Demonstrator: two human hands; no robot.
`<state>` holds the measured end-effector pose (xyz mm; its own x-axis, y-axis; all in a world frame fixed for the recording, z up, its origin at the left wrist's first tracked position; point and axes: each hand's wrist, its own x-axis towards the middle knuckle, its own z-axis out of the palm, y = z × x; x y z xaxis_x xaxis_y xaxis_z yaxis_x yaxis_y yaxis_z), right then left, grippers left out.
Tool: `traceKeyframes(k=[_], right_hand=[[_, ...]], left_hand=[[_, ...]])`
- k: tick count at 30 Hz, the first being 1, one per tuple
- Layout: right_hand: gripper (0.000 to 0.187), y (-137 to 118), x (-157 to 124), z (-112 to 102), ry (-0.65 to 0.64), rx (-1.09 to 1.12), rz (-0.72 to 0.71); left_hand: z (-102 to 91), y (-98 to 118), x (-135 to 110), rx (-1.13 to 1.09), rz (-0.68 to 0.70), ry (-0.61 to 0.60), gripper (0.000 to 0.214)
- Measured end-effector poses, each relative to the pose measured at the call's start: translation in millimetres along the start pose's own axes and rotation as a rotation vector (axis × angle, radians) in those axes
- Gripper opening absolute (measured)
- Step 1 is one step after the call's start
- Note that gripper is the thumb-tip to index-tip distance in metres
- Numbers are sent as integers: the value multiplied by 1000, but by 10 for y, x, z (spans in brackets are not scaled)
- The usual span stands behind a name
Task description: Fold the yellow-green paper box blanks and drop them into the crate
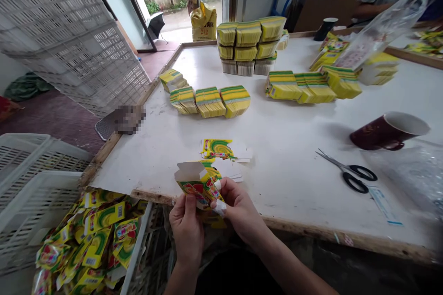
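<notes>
At the near edge of the white table, both hands grip a small yellow-green carton, its top flap open. The left hand pinches its lower side; the right hand clasps the other side, a taped fingertip hiding part of the print. Flat carton blanks lie just beyond. The scissors rest well apart, and a crate of folded cartons is cut off at lower left.

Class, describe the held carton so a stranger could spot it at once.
Find the near edge of the white table. There the left hand and right hand hold a yellow-green carton, opened up, while those on the table lie flat in stacks.
</notes>
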<state>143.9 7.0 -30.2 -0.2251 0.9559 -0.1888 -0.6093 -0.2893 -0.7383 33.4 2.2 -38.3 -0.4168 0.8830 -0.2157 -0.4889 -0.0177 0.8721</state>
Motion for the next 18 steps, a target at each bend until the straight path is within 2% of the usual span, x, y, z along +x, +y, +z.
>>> traceKeyframes(k=[4, 9, 12, 15, 18], right_hand=[[29, -36, 22, -47, 37, -162, -74], [18, -283, -36, -137, -12, -712, -242], [13, -415, -89, -198, -61, -937, -361], [19, -479, -111, -277, -40, -1192, -570], [23, -489, -131, -301, -94, -1441, -706]], left_hand=[[-5, 20, 28, 24, 4, -37, 25], [-56, 148, 95, 70, 99, -100, 28], [-101, 288, 108, 108, 142, -142, 25], [-155, 490, 123, 202, 172, -281, 51], [-205, 643, 150, 497, 232, -491, 81]])
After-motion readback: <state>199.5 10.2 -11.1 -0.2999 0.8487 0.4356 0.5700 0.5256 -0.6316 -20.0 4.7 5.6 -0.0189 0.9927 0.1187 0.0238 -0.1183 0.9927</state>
